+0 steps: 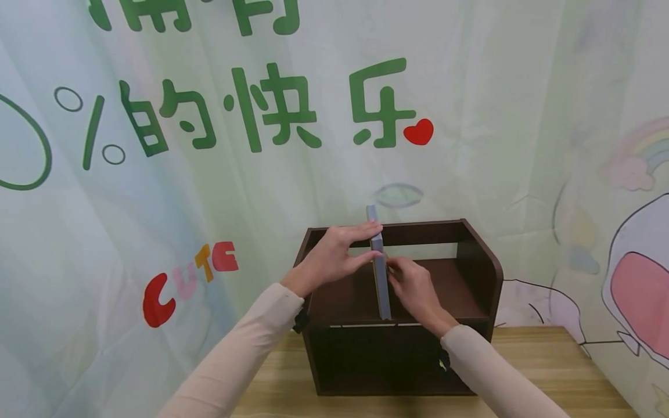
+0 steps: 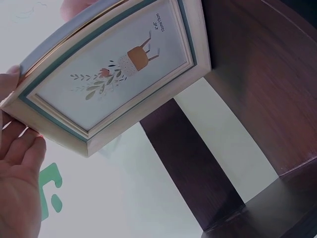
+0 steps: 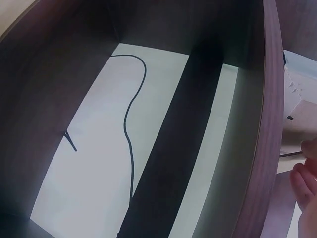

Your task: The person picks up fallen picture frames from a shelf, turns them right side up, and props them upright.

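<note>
A picture frame [image 1: 383, 284] stands edge-on to the head camera, its lower end at the upper board of a dark brown shelf [image 1: 444, 290]. In the left wrist view its front shows a cream and teal border around a print [image 2: 119, 69] of a flower pot. My left hand [image 1: 334, 252] grips the frame by its near edge, thumb and fingers apart. Behind the frame, my right hand [image 1: 415, 290] has its fingertips together. There, in the right wrist view, they pinch a thin dark strip [image 3: 290, 155] at the frame's back; most of that hand is cut off.
The shelf has raised side panels [image 1: 483, 267], a back rail [image 1: 418, 233] and a dark lower compartment [image 1: 387, 360]. It stands on a wood-grain table [image 1: 543, 360]. A printed curtain [image 1: 496, 145] hangs close behind and at both sides.
</note>
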A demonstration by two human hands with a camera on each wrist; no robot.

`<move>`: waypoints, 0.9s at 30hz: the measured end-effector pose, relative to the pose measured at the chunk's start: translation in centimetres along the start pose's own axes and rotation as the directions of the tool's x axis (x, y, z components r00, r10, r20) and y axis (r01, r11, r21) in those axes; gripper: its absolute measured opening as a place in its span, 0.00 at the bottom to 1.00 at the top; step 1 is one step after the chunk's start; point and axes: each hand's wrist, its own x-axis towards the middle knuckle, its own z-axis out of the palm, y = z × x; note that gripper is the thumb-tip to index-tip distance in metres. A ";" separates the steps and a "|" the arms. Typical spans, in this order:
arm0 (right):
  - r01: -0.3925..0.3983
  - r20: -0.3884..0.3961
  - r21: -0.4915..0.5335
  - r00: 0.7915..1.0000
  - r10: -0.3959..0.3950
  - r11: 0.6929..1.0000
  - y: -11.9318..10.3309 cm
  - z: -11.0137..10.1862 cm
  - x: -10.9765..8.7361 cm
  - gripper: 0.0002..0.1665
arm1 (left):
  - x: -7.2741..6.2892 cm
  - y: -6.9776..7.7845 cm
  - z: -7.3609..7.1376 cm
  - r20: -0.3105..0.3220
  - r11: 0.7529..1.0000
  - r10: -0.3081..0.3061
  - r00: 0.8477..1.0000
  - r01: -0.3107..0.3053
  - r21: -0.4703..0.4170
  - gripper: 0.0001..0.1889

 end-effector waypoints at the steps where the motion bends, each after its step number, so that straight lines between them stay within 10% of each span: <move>1: 0.012 -0.003 -0.008 1.000 -0.012 1.000 0.1 -0.1 0.0 0.11 | 0.1 0.0 0.1 0.001 1.000 -0.001 1.000 0.001 -0.004 0.29; 16: 0.140 -0.010 -0.117 0.990 -0.142 0.983 1.6 -3.1 -0.3 0.11 | 0.9 0.5 1.0 -0.001 1.000 -0.005 1.000 0.005 -0.002 0.28; 27: 0.342 0.039 -0.302 0.937 -0.347 0.890 2.2 -4.5 -0.6 0.16 | 1.6 0.7 1.9 0.028 0.999 0.001 1.000 0.000 -0.038 0.28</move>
